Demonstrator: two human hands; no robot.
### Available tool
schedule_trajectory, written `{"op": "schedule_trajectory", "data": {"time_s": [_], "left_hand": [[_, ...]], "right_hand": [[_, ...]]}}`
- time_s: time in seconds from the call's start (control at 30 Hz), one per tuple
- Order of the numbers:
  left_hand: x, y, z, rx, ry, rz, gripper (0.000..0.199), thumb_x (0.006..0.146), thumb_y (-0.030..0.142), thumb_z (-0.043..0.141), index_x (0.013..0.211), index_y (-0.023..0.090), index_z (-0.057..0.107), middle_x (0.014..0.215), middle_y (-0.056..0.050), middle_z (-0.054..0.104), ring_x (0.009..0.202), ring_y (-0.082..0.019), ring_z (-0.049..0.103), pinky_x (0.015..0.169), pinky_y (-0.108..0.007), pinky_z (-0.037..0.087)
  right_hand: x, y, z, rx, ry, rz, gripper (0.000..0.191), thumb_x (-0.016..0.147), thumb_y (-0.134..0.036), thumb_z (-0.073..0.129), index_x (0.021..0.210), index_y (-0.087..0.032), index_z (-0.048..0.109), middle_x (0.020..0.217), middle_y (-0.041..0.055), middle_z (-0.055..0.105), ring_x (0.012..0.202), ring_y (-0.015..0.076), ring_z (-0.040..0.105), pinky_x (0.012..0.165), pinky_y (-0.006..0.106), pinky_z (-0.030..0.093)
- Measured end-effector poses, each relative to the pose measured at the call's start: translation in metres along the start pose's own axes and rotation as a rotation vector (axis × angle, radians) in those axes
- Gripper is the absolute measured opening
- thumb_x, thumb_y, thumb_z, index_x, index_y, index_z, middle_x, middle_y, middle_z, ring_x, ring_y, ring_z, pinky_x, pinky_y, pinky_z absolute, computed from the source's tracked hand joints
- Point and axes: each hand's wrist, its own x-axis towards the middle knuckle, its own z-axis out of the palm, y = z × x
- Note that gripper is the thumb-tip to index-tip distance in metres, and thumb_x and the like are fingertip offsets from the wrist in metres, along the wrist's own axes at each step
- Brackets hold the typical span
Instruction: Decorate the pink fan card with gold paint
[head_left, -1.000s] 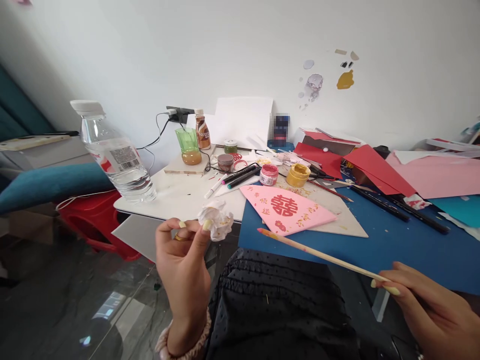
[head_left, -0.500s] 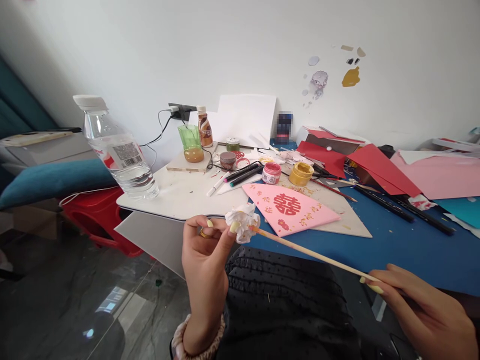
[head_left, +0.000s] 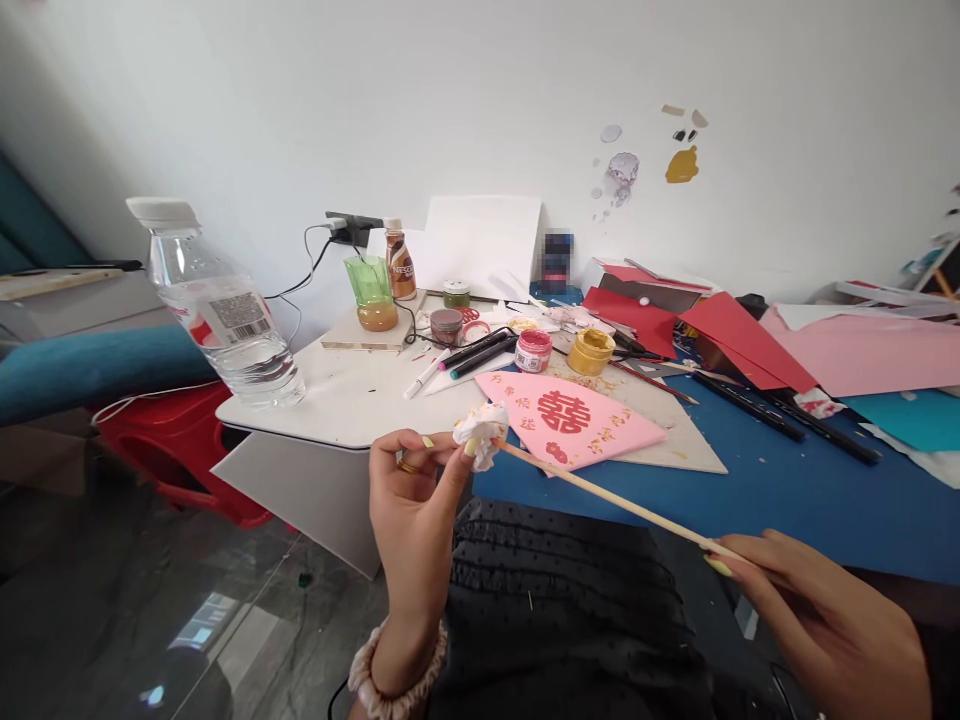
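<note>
Between the thumb and fingers of my left hand [head_left: 416, 500] is a crumpled white tissue [head_left: 484, 425] with faint orange stains. My right hand [head_left: 817, 610] pinches the far end of a thin wooden paintbrush [head_left: 615, 505]. Its orange-tinted tip meets the tissue; the bristles are hidden in the folds. Just behind lies a pink fan-shaped paper [head_left: 600, 435] with a red double-happiness character and gold marks, on a beige board [head_left: 697, 455]. Beyond it stand uncapped jars of pink-red paint [head_left: 534, 352] and yellow paint [head_left: 590, 352].
A large water bottle [head_left: 232, 340] stands on the white tabletop [head_left: 322, 400] at left. Farther back are a green cup [head_left: 371, 295], a coffee bottle [head_left: 400, 265] and markers [head_left: 480, 355]. Red paper [head_left: 742, 340] and black pens [head_left: 750, 405] lie on the blue table [head_left: 810, 500] at right.
The view has shifted slightly, so the table things sit a little farther left. The tissue looks more tightly bunched around the brush tip. Both hands keep their grips.
</note>
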Motion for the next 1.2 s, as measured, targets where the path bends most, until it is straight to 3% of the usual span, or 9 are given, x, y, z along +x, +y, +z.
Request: {"op": "schedule_trajectory", "data": {"time_s": [0.2,0.5,0.83,0.97,1.07,1.2], "left_hand": [[0.003,-0.005,0.001,0.001,0.015,-0.031,0.032,0.065,0.018,0.073,0.081,0.022,0.046,0.070,0.004,0.064,0.062,-0.007,0.059,0.064,-0.016,0.049],[0.001,-0.009,0.000,0.023,0.013,-0.036,0.032,0.066,0.020,0.072,0.083,0.023,0.045,0.071,0.005,0.065,0.064,-0.006,0.059,0.067,-0.015,0.048],[-0.001,-0.007,-0.002,0.187,-0.034,-0.010,0.035,0.068,0.022,0.071,0.091,0.024,0.044,0.075,0.005,0.064,0.069,-0.007,0.057,0.068,-0.016,0.047],[0.000,-0.009,0.000,0.250,-0.065,-0.015,0.035,0.069,0.023,0.070,0.091,0.023,0.043,0.075,0.003,0.065,0.068,-0.009,0.058,0.066,-0.019,0.048],[0.001,-0.012,0.001,0.282,-0.082,-0.022,0.034,0.069,0.023,0.070,0.089,0.023,0.043,0.076,0.002,0.065,0.067,-0.009,0.058,0.064,-0.020,0.048],[0.003,-0.015,0.002,0.254,-0.111,-0.043,0.033,0.069,0.023,0.070,0.089,0.023,0.043,0.074,0.003,0.064,0.066,-0.009,0.058,0.064,-0.019,0.047]], "right_hand": [[0.000,-0.004,0.001,0.027,0.004,0.050,0.015,0.082,-0.032,0.052,0.073,-0.024,0.061,0.066,-0.0010,0.068,0.061,0.0160,0.062,0.057,0.026,0.047],[-0.003,0.000,-0.005,-0.075,0.012,-0.031,0.016,0.083,-0.031,0.050,0.077,-0.022,0.062,0.067,0.0006,0.069,0.062,0.0175,0.064,0.060,0.028,0.049],[-0.002,0.008,-0.009,-0.137,-0.040,-0.248,0.034,0.088,-0.029,0.039,0.073,-0.019,0.067,0.073,0.0039,0.071,0.064,0.0161,0.065,0.074,0.027,0.052],[-0.002,0.009,-0.009,-0.103,-0.136,-0.196,0.033,0.087,-0.030,0.042,0.071,-0.018,0.068,0.070,0.0031,0.071,0.062,0.0143,0.066,0.062,0.021,0.053],[-0.002,0.010,-0.007,-0.049,-0.170,-0.132,0.029,0.086,-0.031,0.045,0.074,-0.019,0.069,0.072,0.0022,0.072,0.063,0.0138,0.067,0.062,0.018,0.053],[0.004,0.010,-0.002,0.114,-0.275,-0.032,0.029,0.086,-0.031,0.043,0.070,-0.021,0.066,0.067,-0.0011,0.070,0.058,0.0114,0.066,0.053,0.013,0.050]]}}
